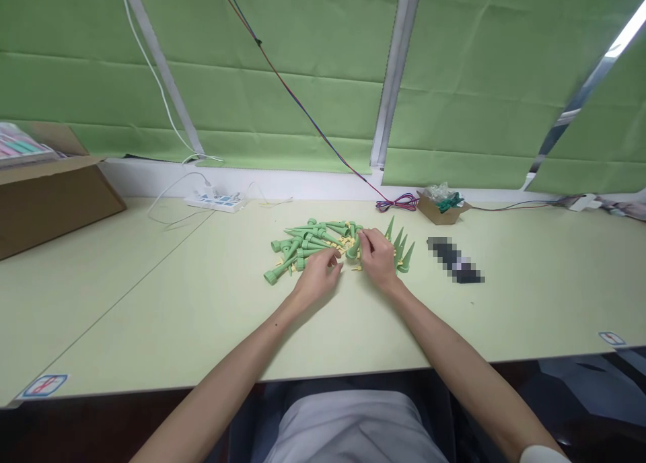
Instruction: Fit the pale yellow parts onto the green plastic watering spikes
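Note:
Green plastic watering spikes (293,247) with ribbed caps lie in a loose pile on the table, mixed with small yellow plastic pieces (348,241). At the pile's right edge my left hand (319,272) rests low, thumb and fingers slightly apart, fingertips close to the yellow pieces. My right hand (378,256) is closed in a pinch on a green spike part (353,249), tilted in front of the pile; my fingers cover some of it. Just right of that hand, several green spikes (402,247) lie side by side, points away from me.
An open cardboard box (55,197) stands at the far left. Behind the pile are a white power strip (217,200), a coiled cable (398,202) and a small carton (438,212) with plastic bags. A blurred-out dark object (454,260) lies to the right on the table (202,328).

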Demonstrator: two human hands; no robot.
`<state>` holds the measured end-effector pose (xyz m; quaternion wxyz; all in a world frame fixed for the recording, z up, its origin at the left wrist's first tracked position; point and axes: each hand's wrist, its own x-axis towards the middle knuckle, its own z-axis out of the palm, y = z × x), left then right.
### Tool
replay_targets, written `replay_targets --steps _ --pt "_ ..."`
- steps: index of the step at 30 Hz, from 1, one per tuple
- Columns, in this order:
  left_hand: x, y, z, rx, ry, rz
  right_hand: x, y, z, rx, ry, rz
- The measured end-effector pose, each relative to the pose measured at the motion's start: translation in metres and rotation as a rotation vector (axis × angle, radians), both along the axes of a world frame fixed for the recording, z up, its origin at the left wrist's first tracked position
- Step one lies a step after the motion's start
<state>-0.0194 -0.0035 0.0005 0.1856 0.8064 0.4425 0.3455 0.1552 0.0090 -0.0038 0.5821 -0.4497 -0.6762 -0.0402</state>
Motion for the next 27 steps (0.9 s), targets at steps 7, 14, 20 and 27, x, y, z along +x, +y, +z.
replay_targets --steps 7,14,20,27 --pt "-0.001 0.001 0.001 -0.012 0.011 -0.021 0.003 -0.001 0.002 -0.051 0.013 -0.082" --pt "-0.001 -0.003 0.000 -0.055 0.045 -0.072 -0.009 -0.004 -0.003 -0.007 -0.009 -0.038" --pt "0.000 -0.003 -0.009 -0.088 0.069 -0.103 -0.013 -0.005 0.021 -0.084 -0.097 -0.022" --pt "0.000 -0.003 -0.009 -0.087 0.098 -0.097 0.019 0.026 0.070 -0.355 -0.299 -0.332"
